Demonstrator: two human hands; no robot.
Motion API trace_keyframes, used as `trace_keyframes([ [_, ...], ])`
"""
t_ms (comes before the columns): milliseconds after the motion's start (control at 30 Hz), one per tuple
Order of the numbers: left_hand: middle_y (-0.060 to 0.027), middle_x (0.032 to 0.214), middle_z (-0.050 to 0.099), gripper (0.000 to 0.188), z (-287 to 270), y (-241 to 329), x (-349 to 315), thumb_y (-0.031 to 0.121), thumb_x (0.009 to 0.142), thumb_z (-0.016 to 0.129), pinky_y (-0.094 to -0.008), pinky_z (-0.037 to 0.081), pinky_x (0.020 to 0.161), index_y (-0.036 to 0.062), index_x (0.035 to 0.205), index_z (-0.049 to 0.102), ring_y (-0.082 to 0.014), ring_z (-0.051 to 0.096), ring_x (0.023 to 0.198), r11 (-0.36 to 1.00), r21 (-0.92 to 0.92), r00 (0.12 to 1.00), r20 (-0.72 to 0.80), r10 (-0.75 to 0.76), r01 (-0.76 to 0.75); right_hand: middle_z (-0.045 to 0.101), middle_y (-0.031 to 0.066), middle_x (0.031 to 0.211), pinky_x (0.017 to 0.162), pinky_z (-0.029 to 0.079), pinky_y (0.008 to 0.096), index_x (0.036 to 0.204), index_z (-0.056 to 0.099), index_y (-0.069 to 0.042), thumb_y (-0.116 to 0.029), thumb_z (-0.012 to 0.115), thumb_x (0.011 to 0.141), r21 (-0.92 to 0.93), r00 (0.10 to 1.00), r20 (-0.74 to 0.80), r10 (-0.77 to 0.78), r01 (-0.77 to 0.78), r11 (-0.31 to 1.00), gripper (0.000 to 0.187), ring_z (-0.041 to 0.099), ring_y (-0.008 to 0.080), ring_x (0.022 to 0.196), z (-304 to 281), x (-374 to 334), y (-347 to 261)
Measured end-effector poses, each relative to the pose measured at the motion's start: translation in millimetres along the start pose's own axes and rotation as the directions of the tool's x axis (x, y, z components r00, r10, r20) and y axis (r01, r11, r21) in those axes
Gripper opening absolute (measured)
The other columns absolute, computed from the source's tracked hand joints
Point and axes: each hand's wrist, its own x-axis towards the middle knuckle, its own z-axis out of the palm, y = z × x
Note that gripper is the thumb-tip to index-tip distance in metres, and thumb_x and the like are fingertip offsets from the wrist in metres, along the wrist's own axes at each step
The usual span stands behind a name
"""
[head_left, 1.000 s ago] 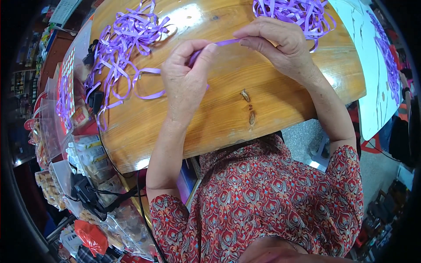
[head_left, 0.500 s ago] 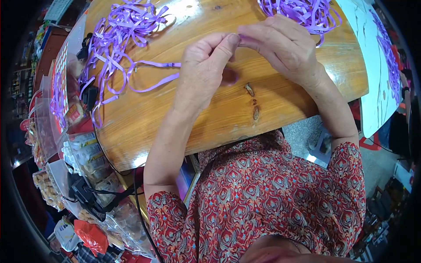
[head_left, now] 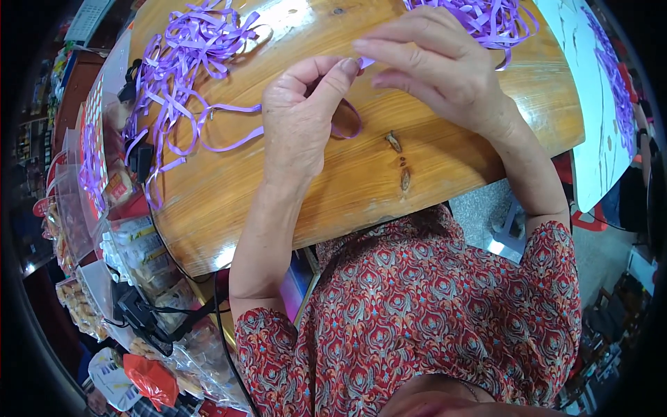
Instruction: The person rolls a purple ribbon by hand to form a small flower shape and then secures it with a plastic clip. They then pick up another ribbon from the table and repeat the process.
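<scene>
Over the wooden table, my left hand [head_left: 300,115] pinches a narrow purple ribbon [head_left: 366,62] between thumb and forefinger. A short end of it shows past the thumb. Below the fingers hangs a small loop of the same ribbon, while two strands run left from behind the hand toward a tangled pile of purple ribbons [head_left: 205,42]. My right hand [head_left: 448,76] hovers just right of the pinched end, fingers bent and apart, with nothing visible between them. A second purple pile [head_left: 497,24] lies beyond it at the far right.
The wooden table [head_left: 445,167] has a curved rim close to my body. To its right stands a white marbled tabletop [head_left: 590,167] with more purple ribbons. Packaged goods [head_left: 146,254], black cables and adapters [head_left: 135,313], and a red bag [head_left: 149,379] crowd the left side.
My right hand has come off the ribbon, its fingers spreading apart. My left hand has shifted slightly left, still pinching the ribbon.
</scene>
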Motion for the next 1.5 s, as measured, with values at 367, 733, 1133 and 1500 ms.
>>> trace_keyframes([
  [367,0.0023,0.069,0.055,0.009,-5,2,-4,0.008,0.084,0.063,-0.0173,0.040,0.046,0.0000,0.087,0.064,-0.0043,0.052,0.054,0.979,0.184,0.996,0.042,0.078,-0.085,0.056,0.0062,0.073,0.059,0.041,0.0327,0.082,0.062,-0.002,-0.005,0.064,0.068,0.008,0.899,0.270,0.344,-0.360,0.933,0.015,0.054,0.0220,0.068,-12,-5,-43],
  [733,0.0017,0.075,0.056,0.010,-8,4,-1,0.003,0.081,0.065,-0.0182,0.036,0.048,0.0018,0.090,0.062,-0.0040,0.048,0.059,0.998,-0.017,0.996,0.064,0.060,-0.059,0.060,0.0067,0.080,0.070,0.046,0.0288,0.087,0.064,0.000,-0.008,0.062,0.083,0.534,0.517,0.669,0.534,-0.834,0.137,0.010,0.058,0.0162,0.079,-23,1,-43],
  [1133,0.0017,0.079,0.056,0.010,10,-12,-5,0.004,0.085,0.061,-0.0179,0.039,0.053,0.0015,0.094,0.061,-0.0034,0.048,0.064,0.971,-0.048,0.968,-0.109,0.227,-0.233,0.062,0.0043,0.090,0.072,0.045,0.0212,0.102,0.065,0.001,-0.001,0.061,0.082,0.627,0.346,0.590,0.730,-0.765,-0.144,0.020,0.056,0.0093,0.085,-6,-6,-45],
  [1500,0.0035,0.076,0.055,0.012,16,-10,-7,0.004,0.082,0.065,-0.0169,0.039,0.054,0.0017,0.093,0.064,-0.0028,0.047,0.063,0.968,-0.207,0.987,-0.107,0.119,-0.140,0.063,0.0049,0.077,0.061,0.046,0.0237,0.093,0.067,-0.003,0.003,0.066,0.075,0.263,0.712,0.253,0.655,-0.702,0.662,0.018,0.059,0.0141,0.071,-4,-2,-48],
])
